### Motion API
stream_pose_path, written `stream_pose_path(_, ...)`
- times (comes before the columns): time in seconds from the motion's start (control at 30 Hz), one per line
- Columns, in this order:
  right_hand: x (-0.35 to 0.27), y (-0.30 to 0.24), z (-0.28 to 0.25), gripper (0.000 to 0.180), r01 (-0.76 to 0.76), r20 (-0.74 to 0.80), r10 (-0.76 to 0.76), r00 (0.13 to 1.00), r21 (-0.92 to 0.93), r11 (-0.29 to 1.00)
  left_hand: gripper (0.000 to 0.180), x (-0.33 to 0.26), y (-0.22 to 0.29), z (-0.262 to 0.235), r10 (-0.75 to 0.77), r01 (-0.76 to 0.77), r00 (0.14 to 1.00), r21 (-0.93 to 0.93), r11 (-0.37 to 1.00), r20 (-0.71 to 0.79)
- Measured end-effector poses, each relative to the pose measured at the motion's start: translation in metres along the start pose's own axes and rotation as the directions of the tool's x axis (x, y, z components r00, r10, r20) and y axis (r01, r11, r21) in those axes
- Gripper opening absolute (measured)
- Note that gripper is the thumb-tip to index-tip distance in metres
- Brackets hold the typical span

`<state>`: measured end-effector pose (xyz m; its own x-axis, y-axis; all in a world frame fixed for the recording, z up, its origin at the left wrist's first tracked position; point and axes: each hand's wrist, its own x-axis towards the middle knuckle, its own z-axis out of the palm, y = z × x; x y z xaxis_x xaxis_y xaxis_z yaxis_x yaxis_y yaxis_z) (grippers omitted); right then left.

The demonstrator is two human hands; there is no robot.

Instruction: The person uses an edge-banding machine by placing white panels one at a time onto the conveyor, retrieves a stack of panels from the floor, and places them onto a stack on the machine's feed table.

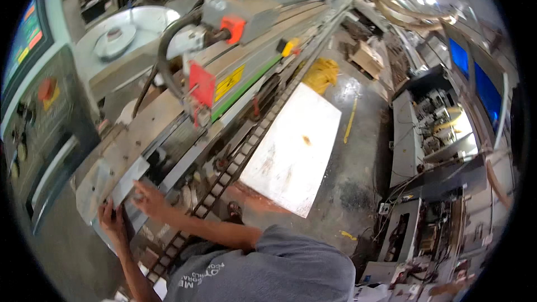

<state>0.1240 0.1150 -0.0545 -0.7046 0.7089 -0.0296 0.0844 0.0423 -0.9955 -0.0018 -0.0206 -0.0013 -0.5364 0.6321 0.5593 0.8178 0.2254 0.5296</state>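
Both my hands are at the near end of a long machine bed [159, 114], on the left. A pale flat strip [130, 178] lies there, running up and to the right. My left hand [113, 225] has its fingers bent round the strip's near end. My right hand [151, 200] reaches across from the right, its fingers stretched out against the strip's right side. What lies under the fingertips is hidden.
A control panel with a red button [47, 88] stands at far left. Beside the machine's slotted rail [215, 191] lies a large white board [293, 148]. A yellow cloth [321, 75] rests at its far end. An open machine cabinet [436, 128] stands at right.
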Motion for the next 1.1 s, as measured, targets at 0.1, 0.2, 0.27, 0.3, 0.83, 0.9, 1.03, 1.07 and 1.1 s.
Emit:
stream_pose_path(0.1,-0.009,-0.063,-0.030,0.062,-0.276,0.195,0.247,0.949,0.136,0.951,0.034,-0.001,0.014,-0.001,-0.247,0.246,0.967,0.020,0.969,0.062)
stream_pose_path(0.2,-0.002,-0.058,-0.042,0.062,-0.061,0.129,0.054,0.990,0.055,0.997,0.033,0.016,0.017,0.012,-0.265,0.264,0.958,0.022,0.964,0.110)
stream_pose_path(0.27,-0.003,-0.068,-0.050,0.063,-0.056,0.061,0.048,0.997,0.136,0.989,0.033,0.022,0.026,0.017,-0.202,0.201,0.977,0.026,0.979,0.072)
stream_pose_path(0.3,-0.004,-0.065,-0.051,0.064,-0.037,0.025,0.034,0.999,0.169,0.985,0.033,0.019,0.020,0.024,-0.170,0.171,0.985,-0.021,0.985,0.029)
stream_pose_path(0.83,0.035,-0.049,-0.148,0.063,0.078,-0.069,-0.069,0.995,0.140,0.987,0.033,0.067,0.092,0.119,-0.175,0.178,0.983,-0.063,0.982,0.058)
stream_pose_path(0.9,0.036,-0.058,-0.162,0.063,0.024,-0.073,-0.014,0.997,0.148,0.989,0.032,0.074,0.100,0.129,-0.122,0.123,0.992,-0.048,0.991,0.035)
stream_pose_path(1.03,0.041,-0.050,-0.186,0.060,0.110,-0.159,-0.088,0.983,0.137,0.984,0.031,0.086,0.117,0.166,-0.134,0.135,0.990,-0.032,0.990,0.032)
stream_pose_path(1.07,0.037,-0.053,-0.193,0.058,0.130,-0.139,-0.118,0.983,0.081,0.988,0.031,0.092,0.125,0.175,-0.134,0.137,0.989,-0.047,0.989,0.065)
stream_pose_path(1.1,0.034,-0.056,-0.199,0.056,0.153,-0.117,-0.149,0.982,0.026,0.988,0.030,0.098,0.129,0.184,-0.133,0.139,0.986,-0.061,0.988,0.096)
